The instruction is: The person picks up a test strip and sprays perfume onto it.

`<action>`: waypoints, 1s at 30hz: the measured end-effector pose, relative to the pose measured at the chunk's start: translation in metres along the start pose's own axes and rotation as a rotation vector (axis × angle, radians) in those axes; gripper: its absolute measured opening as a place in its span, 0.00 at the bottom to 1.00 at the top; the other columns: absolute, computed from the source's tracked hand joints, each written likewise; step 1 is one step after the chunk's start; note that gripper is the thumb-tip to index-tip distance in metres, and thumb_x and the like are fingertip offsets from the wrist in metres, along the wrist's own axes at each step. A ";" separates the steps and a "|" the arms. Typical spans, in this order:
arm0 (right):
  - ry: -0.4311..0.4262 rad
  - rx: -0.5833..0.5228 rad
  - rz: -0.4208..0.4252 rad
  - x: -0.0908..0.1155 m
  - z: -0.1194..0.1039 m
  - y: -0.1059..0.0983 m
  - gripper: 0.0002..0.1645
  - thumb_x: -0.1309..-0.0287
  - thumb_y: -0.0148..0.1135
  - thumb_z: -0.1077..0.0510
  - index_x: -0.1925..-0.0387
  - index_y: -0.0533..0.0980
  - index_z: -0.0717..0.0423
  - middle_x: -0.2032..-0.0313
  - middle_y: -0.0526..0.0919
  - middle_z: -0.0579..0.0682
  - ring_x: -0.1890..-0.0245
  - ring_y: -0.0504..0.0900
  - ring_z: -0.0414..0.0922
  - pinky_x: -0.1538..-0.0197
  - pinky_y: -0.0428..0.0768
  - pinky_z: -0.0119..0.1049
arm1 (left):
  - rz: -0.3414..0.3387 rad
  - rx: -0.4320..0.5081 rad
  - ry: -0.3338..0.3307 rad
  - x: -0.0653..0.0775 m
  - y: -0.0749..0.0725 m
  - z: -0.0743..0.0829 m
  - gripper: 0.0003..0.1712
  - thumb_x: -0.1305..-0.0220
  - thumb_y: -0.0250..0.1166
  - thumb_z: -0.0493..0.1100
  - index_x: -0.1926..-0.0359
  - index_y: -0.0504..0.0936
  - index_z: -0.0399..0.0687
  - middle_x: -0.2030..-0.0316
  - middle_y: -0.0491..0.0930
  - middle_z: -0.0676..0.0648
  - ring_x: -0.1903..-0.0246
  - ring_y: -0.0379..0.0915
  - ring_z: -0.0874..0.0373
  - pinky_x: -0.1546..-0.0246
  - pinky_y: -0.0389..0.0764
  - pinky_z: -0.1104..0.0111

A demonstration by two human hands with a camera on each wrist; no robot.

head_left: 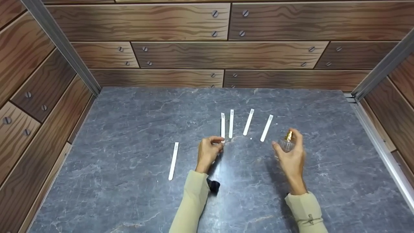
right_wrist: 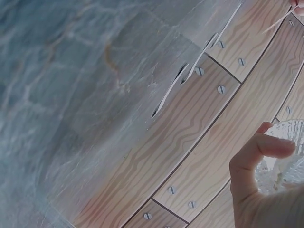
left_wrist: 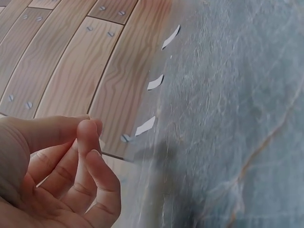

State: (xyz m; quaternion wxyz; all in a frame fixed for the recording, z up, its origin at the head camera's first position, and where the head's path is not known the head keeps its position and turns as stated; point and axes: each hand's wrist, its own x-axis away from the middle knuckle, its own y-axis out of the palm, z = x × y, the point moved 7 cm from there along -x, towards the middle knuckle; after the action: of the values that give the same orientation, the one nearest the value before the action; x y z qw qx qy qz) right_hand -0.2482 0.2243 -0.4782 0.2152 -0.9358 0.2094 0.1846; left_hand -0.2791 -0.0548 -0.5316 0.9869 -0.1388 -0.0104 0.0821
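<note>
My left hand (head_left: 208,150) pinches the near end of a white paper test strip (head_left: 223,124) between thumb and fingertips. In the right wrist view this strip (right_wrist: 279,20) shows raised at the top right corner; in the left wrist view the fingers of the left hand (left_wrist: 71,175) mostly hide it. To the right, my right hand (head_left: 292,158) grips a clear ribbed glass perfume bottle (head_left: 286,145) with a gold spray top (head_left: 288,135), the index finger up at that top. Only part of the bottle's glass (right_wrist: 285,164) shows in the right wrist view.
Three more white strips, a near one (head_left: 231,123), a middle one (head_left: 248,122) and a right one (head_left: 266,128), lie spaced on the grey marbled table (head_left: 129,113). Another strip (head_left: 173,161) lies apart at left. Wood-patterned walls (head_left: 181,55) enclose the back and sides.
</note>
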 end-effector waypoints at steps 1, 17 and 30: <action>0.001 0.002 0.002 -0.001 0.000 0.000 0.37 0.48 0.73 0.71 0.36 0.69 0.65 0.47 0.79 0.70 0.60 0.82 0.47 0.74 0.77 0.20 | 0.002 0.007 -0.007 -0.002 0.001 0.000 0.07 0.42 0.70 0.28 0.63 0.90 0.37 0.69 0.87 0.45 0.79 0.81 0.57 0.84 0.72 0.76; 0.028 -0.014 0.020 -0.002 0.000 -0.002 0.39 0.49 0.75 0.69 0.35 0.70 0.61 0.52 0.81 0.66 0.69 0.78 0.31 0.74 0.77 0.21 | 0.021 0.144 -0.101 -0.022 0.009 -0.009 0.11 0.40 0.65 0.26 0.56 0.87 0.31 0.65 0.87 0.41 0.73 0.85 0.49 0.77 0.81 0.73; 0.026 -0.041 0.019 -0.001 0.002 -0.003 0.39 0.50 0.74 0.72 0.36 0.70 0.63 0.51 0.80 0.69 0.69 0.77 0.30 0.76 0.78 0.21 | -0.024 0.321 -0.225 -0.022 0.010 -0.011 0.30 0.33 0.60 0.29 0.32 0.65 0.28 0.50 0.81 0.31 0.72 0.81 0.57 0.74 0.82 0.73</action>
State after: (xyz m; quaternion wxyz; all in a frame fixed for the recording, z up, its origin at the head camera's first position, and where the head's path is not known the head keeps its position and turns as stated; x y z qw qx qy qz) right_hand -0.2483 0.2278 -0.4784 0.1915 -0.9404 0.2170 0.1787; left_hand -0.3024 -0.0521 -0.5451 0.9898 0.0308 -0.1089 0.0860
